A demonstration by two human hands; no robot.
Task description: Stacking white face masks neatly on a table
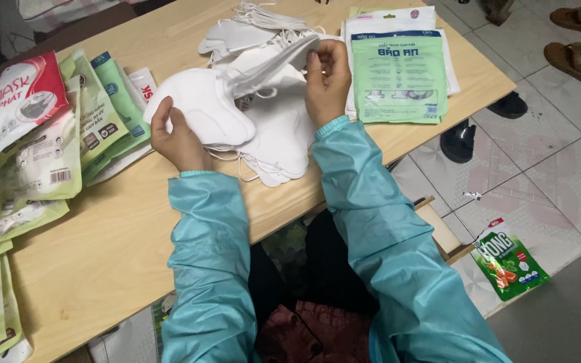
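White masks [237, 101], teal sleeves [210, 269]

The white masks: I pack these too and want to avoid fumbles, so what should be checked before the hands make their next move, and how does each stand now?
1. Left hand grips the white mask: ok.
2. Right hand pinches its far end: ok.
3. Only one mask held, none stuck behind: cannot tell.
4. Ear loops free of the mask pile: cannot tell; loose loops lie under it.
5. Empty green-and-white pouch close to the right hand: ok.
6. Filled pouches kept apart from the pile on the wooden table: ok.
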